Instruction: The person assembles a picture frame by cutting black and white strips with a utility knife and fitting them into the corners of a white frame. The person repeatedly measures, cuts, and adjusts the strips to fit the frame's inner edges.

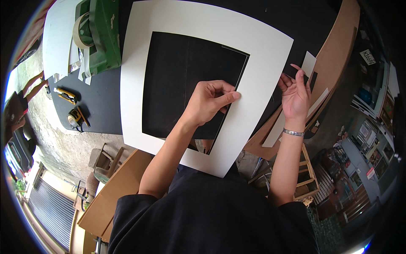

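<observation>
A large white mat board (203, 15) with a rectangular window lies over the black table (313, 21), its near edge against my dark shirt. My left hand (210, 101) reaches across the window and pinches the board's inner right edge between thumb and fingers. Just beyond the outer right edge is my right hand (294, 95), palm up, fingers apart and partly bent. Its fingertips are close to the board; whether they touch it I cannot make out. A thin dark line borders the window's right side.
At far left stands a green container (103, 38) with a masking tape roll (83, 30). Below it lie a yellow utility knife (66, 95) and a tape measure (74, 117). White strips (309, 65) and a brown board (338, 40) lie right. A wooden stool (306, 173) stands below.
</observation>
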Motion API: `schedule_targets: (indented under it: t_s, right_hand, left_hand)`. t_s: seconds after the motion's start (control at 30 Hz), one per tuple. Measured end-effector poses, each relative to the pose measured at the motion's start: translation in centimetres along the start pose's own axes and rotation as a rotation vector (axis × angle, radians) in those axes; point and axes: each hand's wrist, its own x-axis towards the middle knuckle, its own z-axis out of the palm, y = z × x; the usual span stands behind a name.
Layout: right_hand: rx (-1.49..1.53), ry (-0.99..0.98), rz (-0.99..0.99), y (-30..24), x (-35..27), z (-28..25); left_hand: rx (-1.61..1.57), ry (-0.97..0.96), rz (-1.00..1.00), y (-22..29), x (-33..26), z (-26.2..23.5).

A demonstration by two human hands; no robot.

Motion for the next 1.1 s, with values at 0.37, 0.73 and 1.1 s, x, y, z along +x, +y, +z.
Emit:
schedule_targets:
  t_s: [0.37,0.73,1.1]
  right_hand:
    - [-0.019,-0.003,-0.002,-0.14,0.27,0.04]
    - [-0.023,-0.032,0.013,-0.22,0.39,-0.23]
    - [-0.015,-0.027,0.019,-0.35,0.31,-0.03]
  left_hand:
    - [-0.003,0.002,0.005,0.24,0.11,-0.01]
    - [0.0,0.01,0.009,0.3,0.07,0.0]
    - [0.0,0.009,0.015,0.34,0.03,0.0]
